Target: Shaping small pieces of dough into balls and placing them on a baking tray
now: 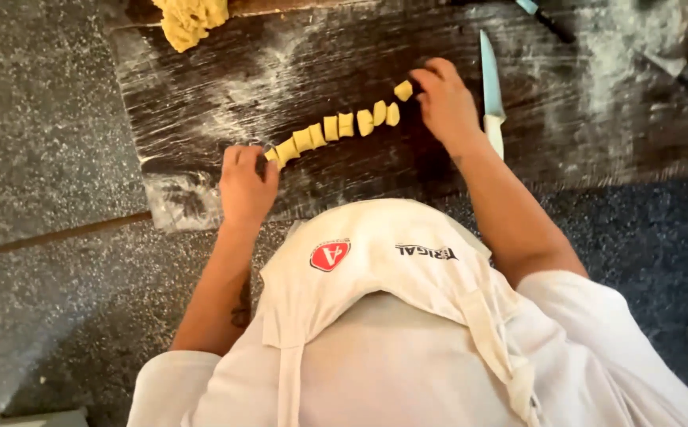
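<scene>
On the floured surface (202,87), the left hand (245,186) and right hand (445,101), fingers curled, pinch opposite ends of the dough pieces (342,126); fingertips hidden.

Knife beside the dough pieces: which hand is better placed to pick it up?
Probably the right hand. The knife lies just beside it on the dark board. The left hand rests at the far end of the row of dough pieces.
</scene>
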